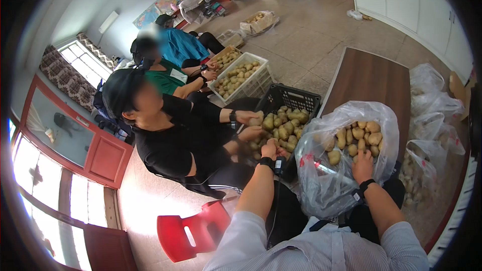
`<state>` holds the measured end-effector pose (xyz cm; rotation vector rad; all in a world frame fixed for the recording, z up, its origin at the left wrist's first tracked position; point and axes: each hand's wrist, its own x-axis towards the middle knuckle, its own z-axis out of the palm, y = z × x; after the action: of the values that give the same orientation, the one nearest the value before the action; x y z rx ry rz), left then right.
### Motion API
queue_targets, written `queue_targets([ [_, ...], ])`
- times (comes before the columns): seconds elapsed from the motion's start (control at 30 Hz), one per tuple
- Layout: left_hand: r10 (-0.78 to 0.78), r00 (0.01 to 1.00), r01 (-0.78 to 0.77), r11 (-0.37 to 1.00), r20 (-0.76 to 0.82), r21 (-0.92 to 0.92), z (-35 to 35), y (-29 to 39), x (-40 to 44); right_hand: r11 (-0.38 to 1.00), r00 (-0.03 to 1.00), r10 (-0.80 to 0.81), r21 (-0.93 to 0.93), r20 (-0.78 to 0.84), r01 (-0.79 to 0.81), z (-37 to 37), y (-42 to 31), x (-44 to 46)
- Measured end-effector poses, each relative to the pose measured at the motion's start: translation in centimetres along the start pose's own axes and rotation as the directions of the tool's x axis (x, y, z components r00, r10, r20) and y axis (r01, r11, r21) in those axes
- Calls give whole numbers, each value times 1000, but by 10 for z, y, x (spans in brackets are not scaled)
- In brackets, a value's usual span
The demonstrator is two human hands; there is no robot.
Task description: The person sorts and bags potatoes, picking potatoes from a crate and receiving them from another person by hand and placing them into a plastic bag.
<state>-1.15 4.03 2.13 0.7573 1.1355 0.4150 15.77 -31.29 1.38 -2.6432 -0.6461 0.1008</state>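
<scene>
My left hand [271,149] is over the near edge of a black crate [309,101] of potatoes [283,125], its fingers curled; what they hold, if anything, is too small to make out. Inside a clear plastic bag [321,185], my right hand [362,166] reaches down onto more potatoes [371,133], with its fingers bent around one. The bag stands open in front of me, to the right of the crate. A co-worker's two hands are at the crate's left side, close to my left hand.
A brown table [364,78] stands beyond the bag. Filled plastic bags [427,145] lie at the right. Other people sit at the left beside a white crate [266,73] of potatoes. A red stool [193,233] is at the lower left.
</scene>
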Motion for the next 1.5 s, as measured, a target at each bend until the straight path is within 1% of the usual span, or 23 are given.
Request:
queue_targets([
  [0.07, 40, 999, -41, 999, 8, 6, -3, -1, 4, 1000, 1000, 14, 12, 3, -14, 0, 1, -4],
  [0.13, 81, 997, -82, 997, 14, 12, -8, -5, 13, 999, 999, -32, -9, 15, 32, -3, 1, -7],
  [0.2, 102, 993, -101, 995, -61, 21, -9, -4, 13, 999, 998, -51, -17, 22, 51, 7, 8, -5],
  [0.37, 30, 994, -38, 996, -106, -76, -18, -6, 29, 997, 995, -68, -29, 79, 71, 7, 7, -5],
  [0.43, 11, 994, -24, 993, -112, -112, -21, -7, 32, 998, 994, -56, 18, 95, 54, 3, 2, -7],
  [0.57, 90, 988, -94, 995, -124, -30, -9, -2, 18, 994, 993, -57, 104, 105, 46, 4, 0, -8],
  [0.63, 115, 988, -115, 993, -107, 10, -1, -1, 12, 957, 992, -121, 269, 33, 108, 13, 1, -8],
  [0.7, 96, 995, -96, 995, -20, -3, 9, -2, 5, 940, 992, -107, 333, 65, 79, 16, -1, -6],
  [0.73, 148, 989, -150, 984, 20, 98, 15, -6, 0, 917, 991, -94, 395, 98, 48, 17, -2, -4],
  [0.77, 149, 989, -150, 984, 21, 98, 20, -5, -5, 917, 991, -94, 395, 97, 49, 15, -5, -4],
  [0.87, 110, 977, -160, 946, 184, 281, 38, -1, -32, 893, 983, -84, 450, 163, 2, 12, -10, -3],
  [0.9, 110, 977, -160, 946, 184, 282, 43, -1, -38, 860, 979, -66, 508, 191, -42, 15, -11, -2],
  [0.97, 37, 932, -170, 923, 359, 346, 55, -3, -48, 822, 974, -49, 562, 221, -86, 20, -13, 1],
  [1.03, 15, 926, -173, 906, 378, 387, 65, -5, -57, 692, 956, -94, 708, 279, -139, 22, -19, 3],
  [1.07, -7, 910, -191, 881, 416, 433, 70, -6, -62, 692, 956, -94, 708, 279, -139, 10, -28, 3],
  [1.13, -32, 891, -212, 853, 453, 477, 77, -5, -73, 560, 857, -113, 745, 502, -363, -23, -55, -1],
  [1.17, -79, 884, -193, 836, 461, 514, 79, -5, -77, 560, 858, -111, 745, 501, -362, -23, -60, -1],
  [1.23, -130, 875, -172, 817, 466, 550, 84, -4, -86, 446, 855, -211, 825, 473, -346, -23, -67, 0],
  [1.3, -212, 838, -153, 794, 503, 589, 87, -4, -94, 446, 840, -253, 829, 479, -339, -28, -77, 0],
  [1.37, -228, 822, -178, 768, 522, 616, 91, -2, -107, 447, 823, -294, 831, 486, -331, -37, -87, 0],
  [1.43, -244, 805, -205, 741, 540, 640, 94, -1, -110, 480, 766, -325, 794, 555, -371, -49, -96, -1],
  [1.47, -299, 769, -186, 741, 565, 645, 95, -2, -108, 483, 764, -322, 791, 558, -374, -48, -98, 1],
  [1.5, -352, 729, -167, 740, 587, 651, 95, -4, -107, 511, 774, -352, 801, 527, -313, -44, -98, 2],
])
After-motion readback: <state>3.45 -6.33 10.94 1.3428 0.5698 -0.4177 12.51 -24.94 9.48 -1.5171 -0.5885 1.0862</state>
